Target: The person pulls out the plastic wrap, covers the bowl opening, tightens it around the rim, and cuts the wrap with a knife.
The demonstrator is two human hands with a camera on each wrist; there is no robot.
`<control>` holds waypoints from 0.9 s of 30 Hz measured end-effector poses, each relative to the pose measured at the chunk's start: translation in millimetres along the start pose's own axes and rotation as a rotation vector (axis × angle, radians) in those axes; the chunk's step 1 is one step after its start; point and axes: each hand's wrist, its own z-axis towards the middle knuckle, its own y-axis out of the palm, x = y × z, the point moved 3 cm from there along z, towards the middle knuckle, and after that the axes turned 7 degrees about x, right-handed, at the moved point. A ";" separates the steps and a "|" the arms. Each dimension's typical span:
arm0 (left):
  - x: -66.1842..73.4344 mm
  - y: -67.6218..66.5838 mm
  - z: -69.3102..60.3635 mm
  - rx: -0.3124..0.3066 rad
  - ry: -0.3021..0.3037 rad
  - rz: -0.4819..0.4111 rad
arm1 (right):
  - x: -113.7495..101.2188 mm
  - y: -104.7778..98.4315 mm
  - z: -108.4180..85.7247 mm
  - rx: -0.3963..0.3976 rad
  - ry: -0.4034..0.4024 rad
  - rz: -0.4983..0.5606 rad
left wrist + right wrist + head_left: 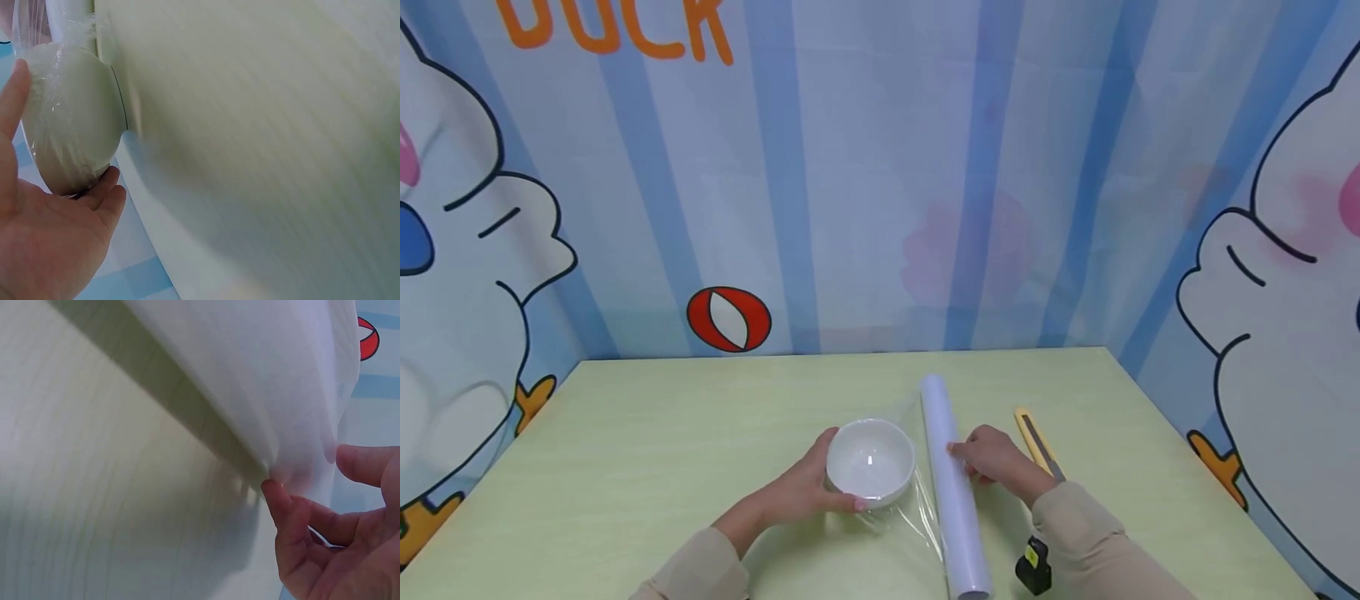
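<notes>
A person's left hand (pixel 805 490) curls its grip around a film-wrapped white bowl (pixel 870 462) just beside a white roll (pixel 951 500) at the worktop (pixel 662 450). The right hand (pixel 1000 460), angled inward, pinches the roll between thumb (pixel 369 464) and fingers (pixel 290 519).

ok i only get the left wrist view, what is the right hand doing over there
Observer: The right hand holds the white roll between its thumb and fingers.
Operator: and is anything lying to the right of that roll
Observer: Yes, a yellow cutter lies on the table, its lower end running up to the right wrist in the head view.
Operator: anything nearer the person on that side
Observer: A small black and yellow thing, probably a tape measure, sits between the roll's near end and the right sleeve.
</notes>
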 end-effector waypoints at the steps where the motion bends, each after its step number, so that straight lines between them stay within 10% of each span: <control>1: 0.0 0.0 -0.3 0.000 -0.003 0.004 | -0.3 -1.0 -0.2 0.017 -0.007 -0.016; 21: -1.1 -0.2 -1.0 0.023 -0.001 0.030 | -13.0 -10.3 -5.0 0.201 -0.186 -0.638; 27: 0.0 -0.5 -2.2 0.021 -0.012 0.037 | 0.3 -14.2 -6.4 0.140 -0.175 -0.527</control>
